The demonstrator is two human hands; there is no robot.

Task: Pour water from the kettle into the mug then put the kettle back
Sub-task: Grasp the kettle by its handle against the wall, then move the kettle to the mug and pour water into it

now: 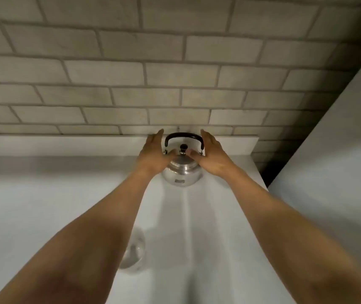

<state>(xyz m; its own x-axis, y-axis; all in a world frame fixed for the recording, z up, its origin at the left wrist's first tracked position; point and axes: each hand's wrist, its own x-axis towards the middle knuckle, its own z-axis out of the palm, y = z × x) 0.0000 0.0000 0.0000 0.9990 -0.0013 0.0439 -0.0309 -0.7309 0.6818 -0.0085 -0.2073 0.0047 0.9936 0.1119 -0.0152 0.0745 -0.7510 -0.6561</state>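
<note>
Kettle (182, 170) stands upright between left hand (154, 155) and right hand (213, 156), fingers spread apart

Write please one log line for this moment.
stage: at kettle | left hand: open, beside kettle | right hand: open, other side | kettle: upright on counter, handle free | glass mug: nearer, under left forearm

Metal kettle (182, 172) upright on white counter (43, 205), toward 12 o'clock, close to brick-pattern wall (131, 73); black handle (184, 137) arched up over lid knob (183, 147); left hand (156, 153) at kettle's 9 o'clock, right hand (211, 154) at 3 o'clock, both open, fingers extended, flanking handle; thumbs near lid, contact unclear; clear glass mug (134, 249) at 7 o'clock, partly hidden by left forearm, blurred.
</note>
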